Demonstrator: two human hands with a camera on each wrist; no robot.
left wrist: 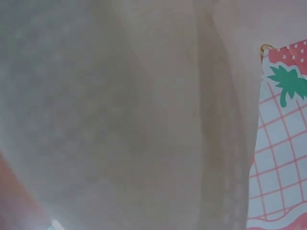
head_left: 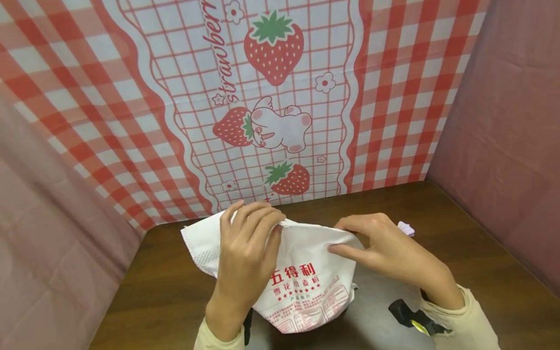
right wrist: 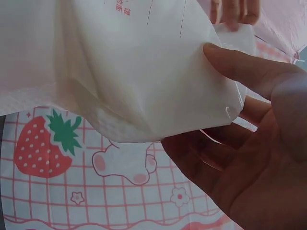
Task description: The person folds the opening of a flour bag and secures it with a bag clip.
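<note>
A white flour bag (head_left: 306, 253) with red printed characters is held up over the table in the head view. My left hand (head_left: 245, 248) grips its upper left part, fingers bent over the top edge. At the upper right edge, my right hand (head_left: 380, 248) pinches the bag, thumb on the printed face and fingers behind. The right wrist view shows the bag (right wrist: 153, 72) spread between that hand (right wrist: 268, 124) and the left fingers (right wrist: 235, 12). A blurred pale surface fills most of the left wrist view. What the bag contains is hidden.
Under the bag lies a grey surface (head_left: 372, 311) on the brown wooden table (head_left: 144, 282). A small pale purple item (head_left: 406, 228) lies behind the right hand. A strawberry-print checked cloth (head_left: 280, 121) hangs at the back, with pink curtains (head_left: 503, 136) at the sides.
</note>
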